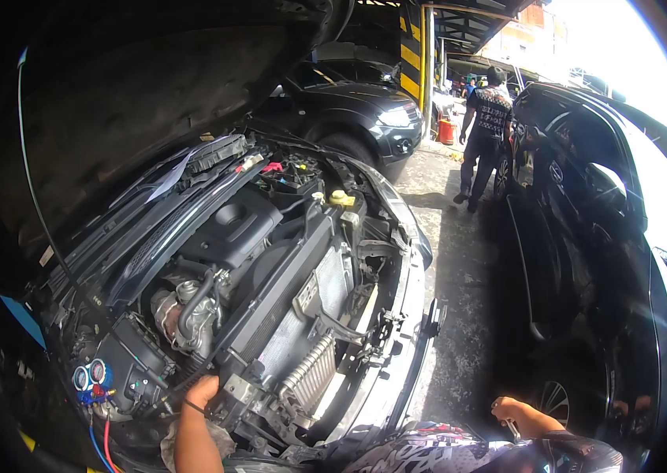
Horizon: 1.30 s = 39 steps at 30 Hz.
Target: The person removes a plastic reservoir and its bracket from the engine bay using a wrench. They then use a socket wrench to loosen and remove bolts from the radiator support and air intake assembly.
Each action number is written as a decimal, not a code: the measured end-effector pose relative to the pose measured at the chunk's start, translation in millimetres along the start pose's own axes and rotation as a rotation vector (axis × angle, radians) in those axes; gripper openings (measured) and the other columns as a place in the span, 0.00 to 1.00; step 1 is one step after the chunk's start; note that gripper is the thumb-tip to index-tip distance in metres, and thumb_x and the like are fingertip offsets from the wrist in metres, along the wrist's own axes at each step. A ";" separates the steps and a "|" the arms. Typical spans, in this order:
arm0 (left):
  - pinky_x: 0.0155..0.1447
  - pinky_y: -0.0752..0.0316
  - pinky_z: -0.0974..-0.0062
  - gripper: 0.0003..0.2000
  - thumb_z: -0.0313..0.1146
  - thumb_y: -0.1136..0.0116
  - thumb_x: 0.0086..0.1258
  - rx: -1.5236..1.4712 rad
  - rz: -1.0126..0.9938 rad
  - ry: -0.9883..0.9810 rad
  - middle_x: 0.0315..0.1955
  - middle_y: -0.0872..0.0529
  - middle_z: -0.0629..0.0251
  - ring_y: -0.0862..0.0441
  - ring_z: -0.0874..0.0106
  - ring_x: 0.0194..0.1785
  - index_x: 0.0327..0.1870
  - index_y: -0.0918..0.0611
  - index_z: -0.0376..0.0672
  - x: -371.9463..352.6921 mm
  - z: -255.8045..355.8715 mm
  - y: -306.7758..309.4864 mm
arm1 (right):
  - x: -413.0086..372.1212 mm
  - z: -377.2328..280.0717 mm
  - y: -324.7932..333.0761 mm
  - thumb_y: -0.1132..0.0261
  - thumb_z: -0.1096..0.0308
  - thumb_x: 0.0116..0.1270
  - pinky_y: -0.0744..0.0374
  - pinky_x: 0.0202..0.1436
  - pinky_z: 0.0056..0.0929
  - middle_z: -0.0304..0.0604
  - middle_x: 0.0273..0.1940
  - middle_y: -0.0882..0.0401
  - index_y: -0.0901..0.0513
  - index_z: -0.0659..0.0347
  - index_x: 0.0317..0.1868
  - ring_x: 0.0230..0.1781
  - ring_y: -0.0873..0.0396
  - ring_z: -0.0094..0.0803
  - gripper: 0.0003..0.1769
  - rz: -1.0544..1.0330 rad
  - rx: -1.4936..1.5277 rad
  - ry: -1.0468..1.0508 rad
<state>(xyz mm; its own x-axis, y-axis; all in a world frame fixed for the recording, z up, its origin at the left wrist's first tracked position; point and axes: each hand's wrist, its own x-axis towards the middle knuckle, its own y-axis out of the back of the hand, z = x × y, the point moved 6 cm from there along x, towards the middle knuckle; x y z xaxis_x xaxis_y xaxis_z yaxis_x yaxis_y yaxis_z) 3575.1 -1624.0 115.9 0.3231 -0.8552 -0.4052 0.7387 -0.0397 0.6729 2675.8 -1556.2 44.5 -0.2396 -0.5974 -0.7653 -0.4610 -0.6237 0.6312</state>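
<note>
My left hand (203,389) reaches into the open engine bay at the near corner, beside the end of the radiator (290,311) and a ribbed black hose (194,364). Its fingertips are hidden among the parts, so what they touch does not show. Off to the right, outside the car, my right hand (508,411) is closed around a slim shiny metal tool (515,430), too small to name surely. A ribbed metal cooler (311,370) lies in the exposed front end. Behind the radiator sit the black engine cover (232,229) and a metal turbocharger (191,315).
A gauge set (93,380) with red and blue hoses hangs at lower left. The raised hood (136,102) is held by a thin prop rod (30,169). A black car (578,229) stands to the right; a person (489,138) walks in the aisle. Another dark car (349,110) is behind.
</note>
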 end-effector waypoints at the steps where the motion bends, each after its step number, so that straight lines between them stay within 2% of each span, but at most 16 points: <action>1: 0.55 0.21 0.62 0.29 0.53 0.40 0.69 0.094 0.012 -0.018 0.49 0.09 0.52 0.13 0.62 0.52 0.52 0.12 0.30 2.4 1.1 1.5 | -4.7 -7.2 3.4 0.41 0.67 0.69 0.14 0.31 0.37 0.46 0.37 0.10 0.18 0.56 0.66 0.28 0.10 0.36 0.24 0.001 -0.008 0.005; 4: 0.51 0.20 0.62 0.27 0.51 0.40 0.68 0.053 0.158 -0.016 0.43 0.09 0.55 0.13 0.61 0.46 0.49 0.11 0.30 21.8 -20.0 2.6 | -13.4 -23.3 3.4 0.41 0.66 0.70 0.15 0.30 0.36 0.46 0.36 0.11 0.17 0.56 0.64 0.27 0.11 0.35 0.23 0.049 0.050 0.029; 7: 0.50 0.21 0.62 0.29 0.54 0.40 0.69 -0.259 -0.025 -0.045 0.43 0.09 0.56 0.13 0.62 0.45 0.49 0.11 0.30 43.5 -43.9 -12.0 | -16.3 -34.0 2.7 0.40 0.64 0.71 0.15 0.30 0.36 0.46 0.37 0.11 0.16 0.57 0.61 0.26 0.11 0.35 0.20 0.046 0.070 0.048; 11: 0.50 0.21 0.65 0.29 0.54 0.38 0.69 -0.067 0.004 0.024 0.44 0.09 0.56 0.13 0.65 0.45 0.52 0.12 0.31 50.2 -58.1 -5.4 | -15.1 -38.6 1.0 0.40 0.63 0.73 0.14 0.31 0.38 0.46 0.37 0.11 0.15 0.57 0.56 0.26 0.11 0.36 0.16 0.034 0.084 0.054; 13: 0.50 0.21 0.66 0.27 0.52 0.38 0.69 -0.114 0.093 0.081 0.44 0.09 0.57 0.14 0.66 0.44 0.51 0.11 0.31 16.6 -21.7 0.5 | -13.6 -34.6 -1.3 0.39 0.63 0.73 0.14 0.32 0.38 0.46 0.38 0.11 0.15 0.57 0.58 0.27 0.11 0.36 0.17 0.035 0.104 0.054; 16: 0.68 0.29 0.59 0.30 0.52 0.50 0.72 -0.154 -0.042 0.042 0.59 0.15 0.40 0.20 0.54 0.68 0.57 0.16 0.30 16.1 -18.5 -6.3 | -16.8 -28.7 -1.2 0.39 0.63 0.73 0.14 0.33 0.39 0.46 0.40 0.11 0.16 0.57 0.61 0.27 0.11 0.36 0.19 0.053 0.092 0.033; 19: 0.69 0.30 0.59 0.30 0.52 0.51 0.72 -0.007 -0.051 0.081 0.59 0.15 0.38 0.20 0.53 0.68 0.58 0.16 0.30 25.4 -31.2 -5.2 | -16.2 -23.5 -0.9 0.40 0.63 0.73 0.14 0.33 0.39 0.47 0.42 0.10 0.19 0.55 0.67 0.27 0.10 0.36 0.23 0.041 0.072 0.026; 22: 0.51 0.21 0.65 0.26 0.51 0.38 0.70 -0.143 0.058 0.026 0.46 0.09 0.57 0.14 0.67 0.47 0.50 0.11 0.30 40.3 -46.7 -4.0 | -13.0 -20.3 -4.4 0.40 0.63 0.73 0.14 0.33 0.38 0.47 0.42 0.10 0.21 0.55 0.69 0.28 0.10 0.35 0.25 0.019 0.049 0.018; 25: 0.50 0.21 0.65 0.25 0.48 0.38 0.69 -0.269 0.013 -0.066 0.45 0.09 0.57 0.13 0.66 0.46 0.49 0.11 0.29 49.8 -47.5 -11.2 | -16.7 -19.6 -4.0 0.40 0.64 0.73 0.14 0.32 0.37 0.47 0.43 0.10 0.20 0.55 0.68 0.28 0.10 0.36 0.24 0.031 0.059 0.008; 28: 0.71 0.31 0.58 0.29 0.50 0.52 0.73 0.052 -0.046 0.050 0.61 0.17 0.37 0.22 0.50 0.70 0.57 0.16 0.30 23.9 -28.5 -4.0 | -20.6 -24.9 -1.6 0.40 0.64 0.73 0.13 0.32 0.37 0.47 0.42 0.10 0.19 0.56 0.67 0.28 0.10 0.36 0.24 0.038 0.070 0.016; 31: 0.71 0.31 0.59 0.30 0.51 0.52 0.73 0.063 -0.011 0.072 0.60 0.16 0.38 0.20 0.52 0.68 0.58 0.16 0.29 22.5 -27.9 -2.6 | -18.9 -26.0 -3.3 0.41 0.64 0.73 0.13 0.33 0.37 0.47 0.42 0.10 0.18 0.56 0.67 0.28 0.10 0.36 0.24 0.048 0.072 0.025; 34: 0.71 0.30 0.60 0.32 0.53 0.51 0.73 -0.385 -0.070 0.028 0.60 0.16 0.37 0.21 0.53 0.69 0.58 0.16 0.28 27.4 -30.6 -11.2 | -17.4 -26.7 -4.7 0.41 0.65 0.72 0.13 0.33 0.37 0.47 0.42 0.10 0.19 0.55 0.67 0.28 0.10 0.36 0.24 0.044 0.063 0.039; 37: 0.70 0.30 0.60 0.32 0.53 0.50 0.73 -0.087 -0.072 0.010 0.59 0.14 0.39 0.20 0.54 0.67 0.55 0.16 0.25 26.3 -27.1 -9.6 | -15.7 -24.0 -7.1 0.41 0.65 0.72 0.13 0.33 0.37 0.48 0.42 0.10 0.19 0.55 0.68 0.28 0.10 0.36 0.24 0.030 0.067 0.045; 39: 0.70 0.30 0.60 0.32 0.53 0.50 0.73 -0.047 -0.046 0.063 0.59 0.14 0.40 0.20 0.54 0.67 0.56 0.16 0.26 20.7 -26.2 -5.8 | -13.4 -21.9 -7.3 0.41 0.65 0.72 0.13 0.33 0.37 0.48 0.41 0.10 0.19 0.55 0.68 0.28 0.10 0.36 0.25 0.031 0.070 0.047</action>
<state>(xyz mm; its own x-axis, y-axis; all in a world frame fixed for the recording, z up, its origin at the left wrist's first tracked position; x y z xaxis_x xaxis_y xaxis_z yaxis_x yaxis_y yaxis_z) 3593.0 -1627.9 87.4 0.3236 -0.8187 -0.4744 0.7801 -0.0529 0.6234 2701.1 -1554.6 52.9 -0.2150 -0.6399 -0.7377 -0.5132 -0.5686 0.6429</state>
